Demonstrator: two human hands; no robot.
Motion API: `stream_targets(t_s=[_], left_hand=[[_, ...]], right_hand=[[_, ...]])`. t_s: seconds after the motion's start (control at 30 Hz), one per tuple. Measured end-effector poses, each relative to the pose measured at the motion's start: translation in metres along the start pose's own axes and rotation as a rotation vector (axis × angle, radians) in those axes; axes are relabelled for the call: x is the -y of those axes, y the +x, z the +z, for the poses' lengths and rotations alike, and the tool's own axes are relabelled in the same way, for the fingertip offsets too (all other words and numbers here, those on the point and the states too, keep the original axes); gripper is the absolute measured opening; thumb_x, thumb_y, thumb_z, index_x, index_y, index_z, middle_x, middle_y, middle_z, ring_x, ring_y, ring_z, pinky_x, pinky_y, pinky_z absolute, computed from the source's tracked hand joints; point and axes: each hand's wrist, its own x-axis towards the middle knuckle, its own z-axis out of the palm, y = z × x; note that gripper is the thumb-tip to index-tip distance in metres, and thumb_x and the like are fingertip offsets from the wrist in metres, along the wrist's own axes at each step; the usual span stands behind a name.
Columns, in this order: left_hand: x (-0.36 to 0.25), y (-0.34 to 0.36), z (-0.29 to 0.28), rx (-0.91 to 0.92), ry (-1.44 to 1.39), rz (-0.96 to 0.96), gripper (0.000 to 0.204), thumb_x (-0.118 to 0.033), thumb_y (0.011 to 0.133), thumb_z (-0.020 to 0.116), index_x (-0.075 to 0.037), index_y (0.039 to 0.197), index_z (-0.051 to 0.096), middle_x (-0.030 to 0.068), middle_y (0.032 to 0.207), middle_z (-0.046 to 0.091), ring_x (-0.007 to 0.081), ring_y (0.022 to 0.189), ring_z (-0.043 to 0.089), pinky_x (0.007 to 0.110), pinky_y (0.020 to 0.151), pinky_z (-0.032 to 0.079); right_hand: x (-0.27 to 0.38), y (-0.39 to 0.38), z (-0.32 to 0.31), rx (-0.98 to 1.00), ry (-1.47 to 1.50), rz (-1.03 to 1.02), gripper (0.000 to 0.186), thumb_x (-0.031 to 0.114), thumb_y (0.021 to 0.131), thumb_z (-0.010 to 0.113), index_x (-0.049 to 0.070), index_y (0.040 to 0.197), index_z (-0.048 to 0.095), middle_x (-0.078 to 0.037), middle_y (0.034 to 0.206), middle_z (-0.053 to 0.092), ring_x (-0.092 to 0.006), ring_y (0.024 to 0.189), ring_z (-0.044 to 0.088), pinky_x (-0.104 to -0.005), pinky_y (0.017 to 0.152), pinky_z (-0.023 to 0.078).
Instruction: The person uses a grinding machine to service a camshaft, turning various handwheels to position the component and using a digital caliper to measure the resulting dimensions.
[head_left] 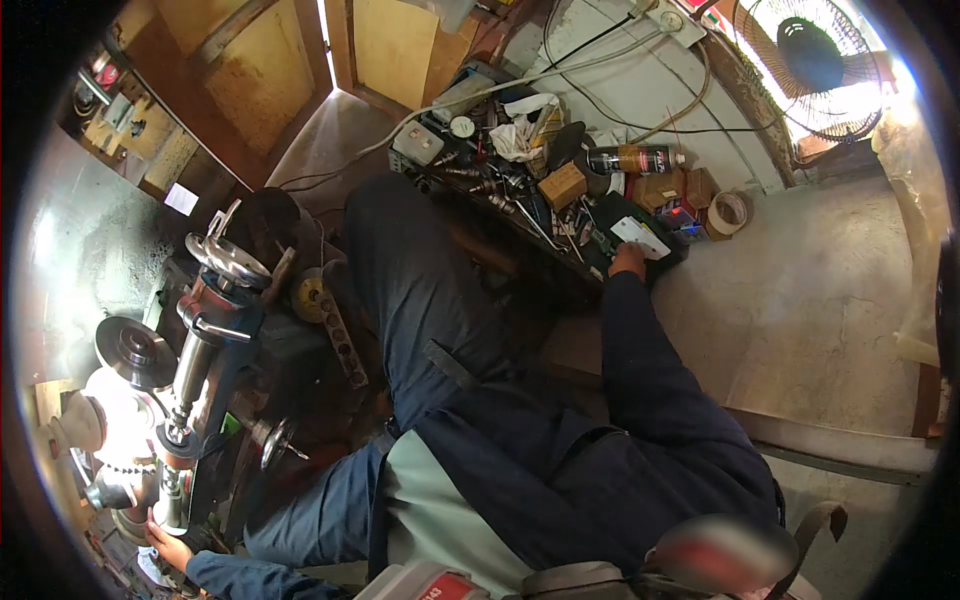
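Observation:
At the far right of the cluttered bench, my right hand (627,262) is at the near edge of a white card-like piece (640,237) lying over a dark green case (612,215). Its fingers look curled together, and their tips are hidden, so what they hold cannot be made out. Low on the left, my left hand (168,546) rests its fingers against the lower part of a machine, beside a shiny metal cylinder (172,500). Above that stands the machine's steel spindle (195,370), with a chrome handwheel (230,262) at its far end.
A bright lamp (118,415) glares beside a dark disc (136,352). A small crank handle (278,443) sticks out near my left knee. The bench holds a spray can (630,159), a tape roll (728,213), a wooden block (562,186) and several tools. A fan (808,55) stands at the back right.

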Motion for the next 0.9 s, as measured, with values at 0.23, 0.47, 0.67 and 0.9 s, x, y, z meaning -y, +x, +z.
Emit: stream_targets(t_s=[0.23,0.47,0.67,0.9], left_hand=[[-0.011,-0.006,-0.006,0.007,-0.048,-0.013,0.041,-0.029,0.107,0.038,0.001,0.125,0.060,0.0144,0.127,0.061,0.0265,0.115,0.057,0.037,0.101,0.041],[-0.008,-0.019,-0.005,-0.094,0.234,0.137,0.033,-0.020,0.105,0.042,-0.002,0.126,0.061,0.0145,0.124,0.062,0.0278,0.112,0.058,0.038,0.098,0.044],[-0.019,-0.023,0.017,-0.250,0.455,0.309,0.026,-0.018,0.099,0.052,-0.010,0.122,0.061,0.0161,0.114,0.063,0.0336,0.108,0.059,0.042,0.096,0.045],[-0.113,-0.041,0.019,-0.499,0.039,-0.177,0.032,-0.043,0.093,0.063,-0.014,0.105,0.069,0.0129,0.094,0.072,0.0333,0.089,0.070,0.042,0.074,0.053]], right_hand=[[-0.022,-0.015,-0.020,-0.102,0.302,-0.030,0.026,0.011,0.089,0.063,0.011,0.115,0.067,-0.014,0.128,0.059,-0.0367,0.115,0.057,-0.0509,0.095,0.048],[-0.008,-0.035,-0.127,-0.070,0.315,-0.127,0.055,0.053,0.090,0.059,0.011,0.125,0.066,-0.017,0.126,0.064,-0.0395,0.113,0.061,-0.0482,0.095,0.049],[0.081,-0.161,-0.271,-0.675,0.319,-0.382,0.050,0.052,0.094,0.053,0.006,0.108,0.069,-0.022,0.102,0.068,-0.0409,0.095,0.064,-0.0495,0.085,0.047],[0.171,-0.282,-0.342,-0.510,0.831,-1.018,0.042,0.033,0.101,0.055,-0.004,0.120,0.061,-0.016,0.106,0.068,-0.0217,0.096,0.062,-0.0343,0.087,0.047]])
